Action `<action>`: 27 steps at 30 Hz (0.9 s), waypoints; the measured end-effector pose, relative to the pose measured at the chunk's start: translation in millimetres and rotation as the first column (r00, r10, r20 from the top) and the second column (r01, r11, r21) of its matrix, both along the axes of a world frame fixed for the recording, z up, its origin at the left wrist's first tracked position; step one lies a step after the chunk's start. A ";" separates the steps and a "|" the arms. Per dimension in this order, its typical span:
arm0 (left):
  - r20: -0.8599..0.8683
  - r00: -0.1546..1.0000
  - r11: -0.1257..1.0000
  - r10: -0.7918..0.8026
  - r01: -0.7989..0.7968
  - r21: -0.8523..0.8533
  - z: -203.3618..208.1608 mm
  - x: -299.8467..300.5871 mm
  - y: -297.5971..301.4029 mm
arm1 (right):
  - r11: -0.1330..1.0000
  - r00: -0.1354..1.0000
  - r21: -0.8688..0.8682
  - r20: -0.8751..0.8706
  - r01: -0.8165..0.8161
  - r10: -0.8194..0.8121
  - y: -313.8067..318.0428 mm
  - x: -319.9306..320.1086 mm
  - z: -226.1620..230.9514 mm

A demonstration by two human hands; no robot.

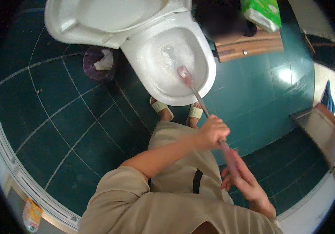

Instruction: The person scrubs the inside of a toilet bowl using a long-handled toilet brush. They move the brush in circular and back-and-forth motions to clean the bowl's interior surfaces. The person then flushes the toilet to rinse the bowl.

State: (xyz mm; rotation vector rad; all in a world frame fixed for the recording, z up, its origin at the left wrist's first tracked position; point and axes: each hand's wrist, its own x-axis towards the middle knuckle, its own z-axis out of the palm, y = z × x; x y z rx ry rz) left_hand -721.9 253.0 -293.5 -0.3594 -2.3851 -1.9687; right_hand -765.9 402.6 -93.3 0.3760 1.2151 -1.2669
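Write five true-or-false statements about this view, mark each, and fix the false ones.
1. The left hand grips the shaft of a long brush. True.
2. The right hand is far from the brush. False: it is at the pink handle.
3. The brush head is over the toilet bowl. True.
4. The toilet lid is down over the bowl. False: it is open.
5. The green and white package is left of the toilet in the picture. False: it is to the right.
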 end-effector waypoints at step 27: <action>-0.064 0.997 0.996 0.043 -0.048 -0.081 -54.1 -10.3 -71.4 | 0.996 0.200 -0.013 -0.980 -0.084 0.004 -108.5 29.0 -120.6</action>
